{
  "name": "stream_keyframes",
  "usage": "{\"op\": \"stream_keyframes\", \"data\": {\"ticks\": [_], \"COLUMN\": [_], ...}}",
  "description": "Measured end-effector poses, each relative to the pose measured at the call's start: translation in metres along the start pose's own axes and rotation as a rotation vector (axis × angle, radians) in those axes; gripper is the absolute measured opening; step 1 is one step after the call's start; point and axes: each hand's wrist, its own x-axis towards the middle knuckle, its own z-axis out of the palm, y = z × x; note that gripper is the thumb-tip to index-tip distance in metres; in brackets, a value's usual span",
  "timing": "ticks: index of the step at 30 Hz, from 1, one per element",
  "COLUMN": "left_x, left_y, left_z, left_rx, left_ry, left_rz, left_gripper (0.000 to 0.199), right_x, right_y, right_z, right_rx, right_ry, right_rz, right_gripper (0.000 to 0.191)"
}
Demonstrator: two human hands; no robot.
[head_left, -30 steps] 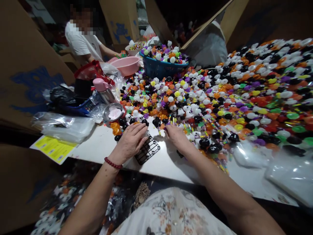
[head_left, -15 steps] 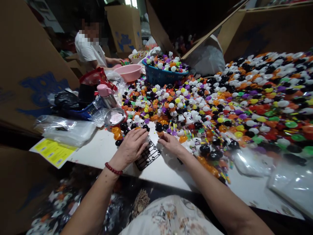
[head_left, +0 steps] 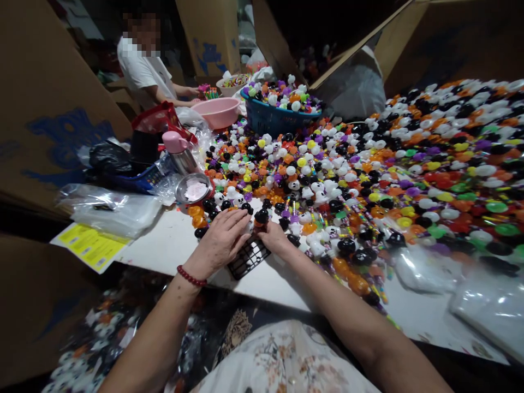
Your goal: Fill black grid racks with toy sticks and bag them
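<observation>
Nearby, toys [head_left: 320,191] crowd between black grid [head_left: 246,261] and blue basket [head_left: 272,118].

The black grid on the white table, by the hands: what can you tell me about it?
The black grid looks like plastic: a frame of thin crossing bars with openings between them. It lies on the white table, turned at a slant, near the front edge. The left hand hides part of it; the right hand is by its right side. Whether either touches it is unclear.
</observation>
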Motion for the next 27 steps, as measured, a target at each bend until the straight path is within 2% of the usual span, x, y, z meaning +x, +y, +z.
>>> {"op": "stream_keyframes", "data": {"ticks": [5,9,13,19,22,27], "left_x": [-0.001,-0.001,0.004,0.020,0.026,0.027], "left_y": [-0.001,-0.001,0.004,0.011,0.010,0.006], "left_z": [0.000,-0.001,-0.007,-0.007,-0.002,0.003], "left_rx": [0.009,0.041,0.135,0.206,0.189,0.158], "left_ry": [0.003,0.007,-0.047,-0.178,-0.194,-0.170], "left_rz": [0.011,0.018,0.008,0.087,0.101,0.096], "left_gripper": [0.039,0.039,0.044,0.047,0.044,0.041], "right_x": [-0.004,-0.004,-0.002,0.005,0.006,0.000], "right_y": [-0.010,-0.012,-0.007,0.012,0.018,0.012], "right_z": [-0.008,-0.009,-0.006,0.008,0.012,0.008], "right_rx": [-0.212,-0.243,-0.248,-0.252,-0.264,-0.296], "right_ry": [-0.033,-0.055,-0.035,-0.033,-0.028,-0.014], "right_rz": [-0.116,-0.171,-0.157,-0.172,-0.167,-0.169], "right_gripper": [0.026,0.027,0.023,0.023,0.021,0.033]}}
